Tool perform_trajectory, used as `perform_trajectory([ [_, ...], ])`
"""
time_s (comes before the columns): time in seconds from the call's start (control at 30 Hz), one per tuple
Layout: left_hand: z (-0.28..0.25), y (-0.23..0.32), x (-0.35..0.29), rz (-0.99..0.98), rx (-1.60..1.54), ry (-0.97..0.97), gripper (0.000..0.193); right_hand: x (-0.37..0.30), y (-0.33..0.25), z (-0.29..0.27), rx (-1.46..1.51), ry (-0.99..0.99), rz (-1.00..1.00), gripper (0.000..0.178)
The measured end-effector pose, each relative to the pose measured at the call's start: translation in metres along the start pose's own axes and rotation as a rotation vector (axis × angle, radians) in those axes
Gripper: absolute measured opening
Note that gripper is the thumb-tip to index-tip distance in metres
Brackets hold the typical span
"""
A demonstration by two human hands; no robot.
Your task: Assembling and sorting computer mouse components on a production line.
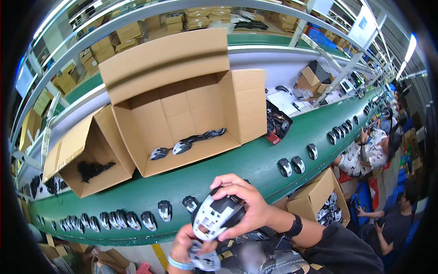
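My right hand (250,201) is wrapped round a partly assembled computer mouse (211,218), whose white and black upper body has open cut-outs. Just below it, my left hand (185,241) is closed on a pale grey plastic mouse cover (204,259), with the fingertips close to the lower end of the mouse. Directly behind my hands, another black and white mouse (190,203) lies on the green conveyor belt (219,171).
A large open carton (187,114) with a few mouse shells stands across the belt, beside a smaller carton (98,150) holding dark parts. More mice (132,220) line the belt. A carton of parts (315,196) stands at right, near seated co-workers (367,153).
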State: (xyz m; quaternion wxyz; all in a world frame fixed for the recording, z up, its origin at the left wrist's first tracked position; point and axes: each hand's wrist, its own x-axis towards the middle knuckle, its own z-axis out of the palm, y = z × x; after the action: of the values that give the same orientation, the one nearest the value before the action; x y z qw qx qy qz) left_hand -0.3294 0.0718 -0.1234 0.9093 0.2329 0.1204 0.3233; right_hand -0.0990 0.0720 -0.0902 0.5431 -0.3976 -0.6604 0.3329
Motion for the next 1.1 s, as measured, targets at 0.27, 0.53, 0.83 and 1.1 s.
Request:
perform_trajectory([
  [0.27,0.026,-0.033,0.033,0.158,0.402,0.315,0.078,-0.014,-0.007,-0.017,-0.066,0.185,-0.051,0.079],
  [0.53,0.061,-0.058,0.076,0.191,0.345,0.378,0.060,-0.025,-0.002,-0.086,0.286,0.010,0.185,0.081],
  [0.83,0.098,-0.140,0.164,0.081,0.270,0.405,0.081,-0.052,0.017,-0.211,0.263,0.186,0.121,0.067],
  [1.1,0.145,-0.155,0.250,-0.030,1.166,0.199,0.091,-0.099,0.061,-0.304,0.325,0.124,0.215,0.066],
])
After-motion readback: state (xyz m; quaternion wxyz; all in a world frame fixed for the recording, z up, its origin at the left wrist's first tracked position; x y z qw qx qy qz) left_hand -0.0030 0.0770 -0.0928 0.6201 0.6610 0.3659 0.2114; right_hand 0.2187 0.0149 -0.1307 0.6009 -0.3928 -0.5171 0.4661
